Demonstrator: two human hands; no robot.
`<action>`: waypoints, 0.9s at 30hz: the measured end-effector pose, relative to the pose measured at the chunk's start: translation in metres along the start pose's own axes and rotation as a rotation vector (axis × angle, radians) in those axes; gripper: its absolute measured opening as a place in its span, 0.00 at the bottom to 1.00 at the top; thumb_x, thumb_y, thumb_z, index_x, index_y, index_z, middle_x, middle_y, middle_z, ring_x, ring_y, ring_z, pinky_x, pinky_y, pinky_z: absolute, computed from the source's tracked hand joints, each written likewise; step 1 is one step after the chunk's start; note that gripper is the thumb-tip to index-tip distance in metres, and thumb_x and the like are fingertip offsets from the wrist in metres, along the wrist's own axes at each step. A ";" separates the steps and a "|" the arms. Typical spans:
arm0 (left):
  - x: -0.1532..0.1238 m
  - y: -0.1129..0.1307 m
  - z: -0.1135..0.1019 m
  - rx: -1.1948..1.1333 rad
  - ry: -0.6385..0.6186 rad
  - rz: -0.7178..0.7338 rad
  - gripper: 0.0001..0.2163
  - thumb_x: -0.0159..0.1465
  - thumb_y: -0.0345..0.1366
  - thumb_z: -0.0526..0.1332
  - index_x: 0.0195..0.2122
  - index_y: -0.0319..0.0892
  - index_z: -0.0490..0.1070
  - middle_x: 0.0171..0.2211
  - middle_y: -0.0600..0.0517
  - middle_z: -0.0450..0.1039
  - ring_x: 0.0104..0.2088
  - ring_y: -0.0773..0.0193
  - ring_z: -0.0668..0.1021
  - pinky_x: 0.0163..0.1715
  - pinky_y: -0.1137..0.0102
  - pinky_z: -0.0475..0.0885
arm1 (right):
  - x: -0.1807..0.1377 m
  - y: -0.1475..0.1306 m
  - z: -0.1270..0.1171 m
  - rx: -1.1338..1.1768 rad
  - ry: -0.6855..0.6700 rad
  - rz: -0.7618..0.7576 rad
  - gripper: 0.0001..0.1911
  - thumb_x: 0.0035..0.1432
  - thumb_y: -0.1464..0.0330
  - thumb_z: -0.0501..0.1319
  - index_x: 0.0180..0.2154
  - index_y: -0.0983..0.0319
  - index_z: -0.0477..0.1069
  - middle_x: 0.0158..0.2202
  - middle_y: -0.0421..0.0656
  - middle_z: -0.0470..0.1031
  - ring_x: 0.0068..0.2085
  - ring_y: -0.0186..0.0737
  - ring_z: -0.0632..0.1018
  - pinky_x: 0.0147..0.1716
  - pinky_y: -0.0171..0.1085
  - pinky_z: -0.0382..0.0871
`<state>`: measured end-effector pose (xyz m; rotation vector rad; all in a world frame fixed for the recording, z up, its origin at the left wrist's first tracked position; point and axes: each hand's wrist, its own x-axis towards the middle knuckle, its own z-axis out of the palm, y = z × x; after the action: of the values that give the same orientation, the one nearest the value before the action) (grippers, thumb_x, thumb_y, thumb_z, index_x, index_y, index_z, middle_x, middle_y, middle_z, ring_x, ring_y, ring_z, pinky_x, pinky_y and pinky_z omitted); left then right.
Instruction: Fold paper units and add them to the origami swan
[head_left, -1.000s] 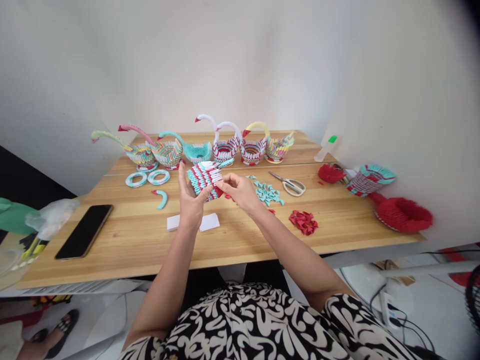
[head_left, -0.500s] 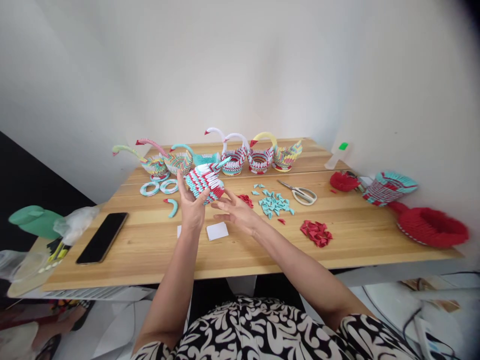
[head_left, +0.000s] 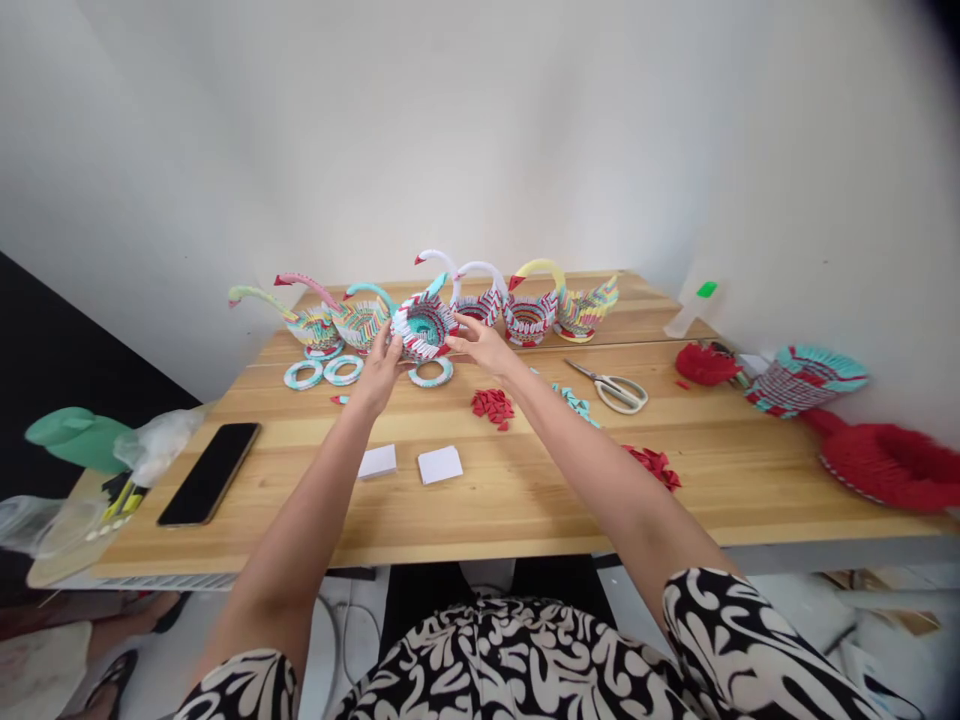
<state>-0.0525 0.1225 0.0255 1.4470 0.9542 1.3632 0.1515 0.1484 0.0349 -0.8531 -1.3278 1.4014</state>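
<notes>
Paper basket held between two hands before a row of six swans

The red, white and blue folded-paper basket (head_left: 424,328) is above the middle of the table (head_left: 495,520), tilted so its mouth faces the wearer. The left grip (head_left: 381,375) is closed on one side, the right grip (head_left: 484,348) on the other. A blue-and-white ring (head_left: 430,383) lies just below it; whether they touch, I cannot tell.

Directly behind stand six paper swans: one green-necked (head_left: 313,328), one pink-necked (head_left: 360,325), one blue-necked (head_left: 367,290), two white-necked (head_left: 480,308) and one yellow-necked (head_left: 587,310). The basket hides most of the blue-necked one's body. Two more rings (head_left: 303,386) lie to the left, making three.

The right forearm crosses in front of one pile of blue folded pieces (head_left: 576,403), covering part of it. There are two piles of red folded pieces (head_left: 493,406), one each side of that arm, and one pair of scissors (head_left: 616,390) beyond it. Nearer the wearer lie two stacks of white paper (head_left: 440,465); far left, one phone (head_left: 210,475). At the right end sit one striped paper basket (head_left: 806,380) and one large red paper piece (head_left: 892,465)
</notes>
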 end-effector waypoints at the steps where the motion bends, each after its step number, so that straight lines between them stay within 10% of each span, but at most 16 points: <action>1: 0.002 -0.007 -0.003 0.073 0.005 -0.030 0.31 0.65 0.53 0.55 0.65 0.47 0.54 0.63 0.40 0.61 0.54 0.53 0.73 0.47 0.57 0.74 | 0.006 0.005 -0.003 -0.040 0.014 0.029 0.37 0.45 0.63 0.71 0.57 0.59 0.66 0.48 0.45 0.75 0.42 0.38 0.78 0.39 0.40 0.77; 12: 0.018 -0.066 -0.031 0.640 -0.078 0.017 0.27 0.69 0.52 0.45 0.56 0.35 0.67 0.56 0.38 0.70 0.59 0.48 0.70 0.59 0.56 0.61 | 0.032 0.049 -0.015 -0.248 0.031 0.110 0.26 0.48 0.60 0.70 0.49 0.63 0.74 0.39 0.43 0.78 0.37 0.36 0.77 0.37 0.37 0.76; 27: 0.016 -0.075 -0.039 0.766 -0.114 -0.093 0.27 0.69 0.51 0.44 0.58 0.37 0.67 0.59 0.41 0.69 0.61 0.48 0.68 0.60 0.56 0.62 | 0.033 0.054 -0.020 -0.377 0.069 0.159 0.19 0.61 0.57 0.58 0.49 0.59 0.73 0.47 0.43 0.76 0.45 0.41 0.78 0.36 0.37 0.78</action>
<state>-0.0866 0.1635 -0.0423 1.9741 1.5414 0.8539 0.1518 0.1904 -0.0162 -1.2695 -1.5232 1.2447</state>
